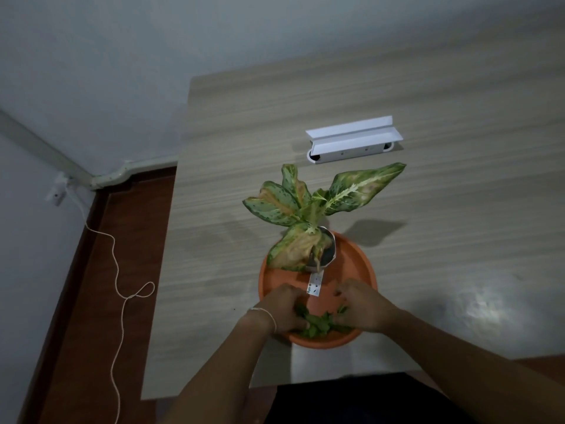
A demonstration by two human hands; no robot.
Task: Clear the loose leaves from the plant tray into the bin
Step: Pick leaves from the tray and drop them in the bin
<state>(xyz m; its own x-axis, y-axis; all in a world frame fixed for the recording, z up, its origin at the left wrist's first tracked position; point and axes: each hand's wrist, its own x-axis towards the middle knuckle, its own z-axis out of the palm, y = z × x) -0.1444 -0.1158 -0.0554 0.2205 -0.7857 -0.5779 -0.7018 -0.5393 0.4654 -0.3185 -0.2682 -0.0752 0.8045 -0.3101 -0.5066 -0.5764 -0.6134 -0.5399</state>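
A round terracotta plant tray [357, 264] stands near the table's front edge. In its far half sits a small pot [328, 246] holding a plant [308, 206] with speckled green and yellowed leaves. A pile of small loose green leaves [319, 324] lies in the near part of the tray. My left hand [282, 307] rests on the pile's left side, fingers curled over the leaves. My right hand [363, 304] cups the pile from the right. Both hands press against the leaves from either side. No bin is in view.
A white cable box [351, 140] lies on the wooden table [458, 194] behind the plant. A white tag [315, 283] hangs from the pot into the tray. Left of the table, a cord [117, 286] trails over the brown floor from a wall socket [58, 191].
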